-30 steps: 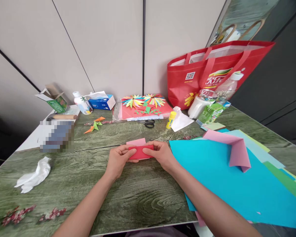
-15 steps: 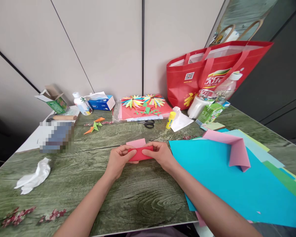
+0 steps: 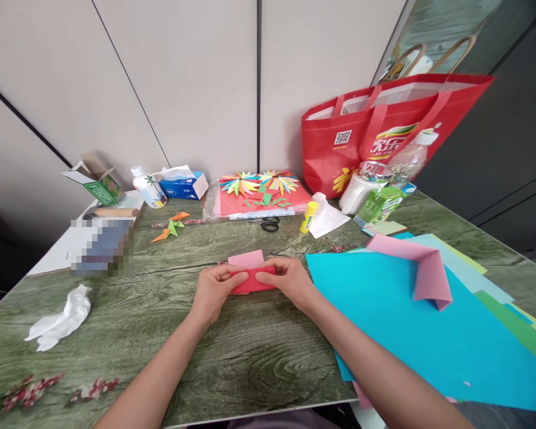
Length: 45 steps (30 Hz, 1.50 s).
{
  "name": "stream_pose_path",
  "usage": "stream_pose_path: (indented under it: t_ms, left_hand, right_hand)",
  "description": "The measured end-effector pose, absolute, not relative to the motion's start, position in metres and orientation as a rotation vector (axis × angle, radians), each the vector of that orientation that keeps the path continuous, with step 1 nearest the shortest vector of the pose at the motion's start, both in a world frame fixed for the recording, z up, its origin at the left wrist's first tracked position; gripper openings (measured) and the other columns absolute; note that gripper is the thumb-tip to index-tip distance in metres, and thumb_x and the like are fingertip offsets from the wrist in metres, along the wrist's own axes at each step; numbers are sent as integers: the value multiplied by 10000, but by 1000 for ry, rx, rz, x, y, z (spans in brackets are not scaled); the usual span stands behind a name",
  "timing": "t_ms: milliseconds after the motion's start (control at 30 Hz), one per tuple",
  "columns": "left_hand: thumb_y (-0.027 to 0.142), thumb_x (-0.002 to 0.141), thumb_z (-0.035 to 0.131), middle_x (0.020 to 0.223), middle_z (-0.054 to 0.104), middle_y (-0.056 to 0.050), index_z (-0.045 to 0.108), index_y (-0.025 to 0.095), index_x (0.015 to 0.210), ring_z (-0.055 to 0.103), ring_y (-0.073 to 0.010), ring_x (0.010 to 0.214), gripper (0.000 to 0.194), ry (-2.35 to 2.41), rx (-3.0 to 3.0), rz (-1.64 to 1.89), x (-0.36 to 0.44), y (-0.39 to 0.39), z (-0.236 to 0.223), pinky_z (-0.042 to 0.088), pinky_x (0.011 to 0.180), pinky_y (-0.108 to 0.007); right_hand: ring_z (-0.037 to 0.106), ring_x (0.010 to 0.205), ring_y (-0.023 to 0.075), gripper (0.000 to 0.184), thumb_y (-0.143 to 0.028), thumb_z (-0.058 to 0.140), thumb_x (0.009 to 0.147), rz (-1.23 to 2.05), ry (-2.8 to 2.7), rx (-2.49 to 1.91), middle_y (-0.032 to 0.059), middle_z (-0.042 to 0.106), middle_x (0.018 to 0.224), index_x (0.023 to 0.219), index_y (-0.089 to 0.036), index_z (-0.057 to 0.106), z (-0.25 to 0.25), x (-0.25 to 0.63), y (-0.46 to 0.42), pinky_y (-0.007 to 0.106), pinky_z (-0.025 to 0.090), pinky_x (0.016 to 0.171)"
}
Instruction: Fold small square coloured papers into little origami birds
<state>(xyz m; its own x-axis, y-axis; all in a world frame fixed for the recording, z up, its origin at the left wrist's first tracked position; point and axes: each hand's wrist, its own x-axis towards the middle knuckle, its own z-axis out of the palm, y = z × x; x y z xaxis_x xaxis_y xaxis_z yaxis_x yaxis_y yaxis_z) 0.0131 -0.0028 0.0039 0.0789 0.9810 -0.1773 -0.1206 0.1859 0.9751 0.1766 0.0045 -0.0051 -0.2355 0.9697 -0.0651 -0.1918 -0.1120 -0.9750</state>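
Both left hand (image 3: 212,293) and right hand (image 3: 293,283) pinch a folded red paper rectangle (image 3: 252,282) over the middle of the green wood-grain worktop (image 3: 259,357); pink paper piece (image 3: 246,259) just on its far side. Likely light, slightly stiff, easily creased; hold by left and right ends.

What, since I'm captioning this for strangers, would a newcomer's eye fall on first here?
Probably the big red bag standing at the back right, then the broad blue sheet spread over the right side of the table. Next might come the two many-coloured paper rosettes, side by side on a red pack at the back centre. In the middle, the left hand and right hand pinch red paper.
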Motion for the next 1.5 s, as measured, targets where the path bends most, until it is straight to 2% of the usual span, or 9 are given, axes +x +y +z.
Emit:
stream_pose_path:
  t_ms: [133, 300, 433, 700, 800, 967, 1233, 1367, 1500]
  left_hand:
    - [213, 578, 717, 620, 696, -26, 693, 136, 688, 592, -106, 516, 136, 1153, 1059, 1090, 13, -3, 4, 470, 518, -186]
    - [216, 600, 698, 626, 687, -19, 687, 142, 655, 575, -98, 523, 93, 1198, 1200, 1101, 12, -4, 1, 438, 506, -172]
    - [226, 617, 682, 642, 681, -21, 682, 145, 648, 576, -111, 551, 87, 1254, 1299, 1122, 14, -5, 0, 439, 528, -187]
    - [233, 572, 712, 582, 670, -10, 674, 142, 643, 560, -108, 485, 121, 1211, 1093, 1173, 17, -6, 0, 431, 486, -198]
    - [244, 561, 720, 586, 677, -15, 678, 139, 650, 571, -111, 485, 144, 1217, 1064, 1172, 17, -5, 0, 440, 489, -202]
    - [255, 568, 716, 593, 682, -15, 679, 140, 667, 586, -120, 490, 156, 1250, 1095, 1162, 16, -5, 2, 462, 490, -206]
    - [258, 561, 717, 550, 671, -13, 673, 134, 666, 575, -117, 445, 168, 1220, 1054, 1138, 16, -5, 7, 470, 476, -215]
    - [261, 594, 693, 661, 696, -39, 680, 140, 671, 610, -147, 556, 144, 1267, 1241, 1116, 13, -5, 8, 480, 537, -223]
    - [256, 603, 682, 675, 691, -37, 675, 148, 668, 614, -157, 596, 126, 1292, 1309, 1128, 14, -6, 10, 486, 571, -234]
  right_hand:
    - [572, 604, 131, 170, -263, 688, 589, 1508, -1220, -1020, 11, 661, 699, 721, -158, 664, -6, 177, 6, 253, 438, 590]
    - [560, 598, 134, 116, -242, 652, 614, 1300, -1458, -1123, -3, 637, 662, 702, -167, 646, -6, 175, 5, 240, 429, 567]
    - [536, 504, 115, 183, -238, 678, 582, 1346, -1499, -1152, -27, 596, 581, 738, -167, 616, -5, 174, 2, 221, 414, 496]
    - [512, 435, 106, 233, -309, 704, 553, 1371, -1370, -1111, -23, 578, 641, 706, -187, 576, -5, 172, 1, 233, 417, 416]
    - [526, 463, 120, 237, -285, 699, 563, 1359, -1405, -1119, -28, 570, 609, 741, -191, 573, -5, 173, 1, 232, 421, 438]
    - [557, 591, 138, 305, -181, 695, 521, 1346, -1489, -1140, -27, 589, 679, 804, -182, 581, -6, 175, 2, 242, 452, 542]
    - [591, 548, 145, 303, -178, 659, 543, 1534, -1326, -1082, -30, 602, 676, 828, -190, 558, -4, 173, -1, 268, 481, 529]
    - [559, 516, 136, 253, -185, 662, 547, 1477, -1411, -1135, -45, 581, 585, 778, -187, 558, -4, 173, 0, 250, 451, 503]
    - [522, 508, 131, 206, -200, 642, 575, 1310, -1487, -1204, -47, 558, 556, 752, -190, 536, -5, 173, 0, 235, 408, 485]
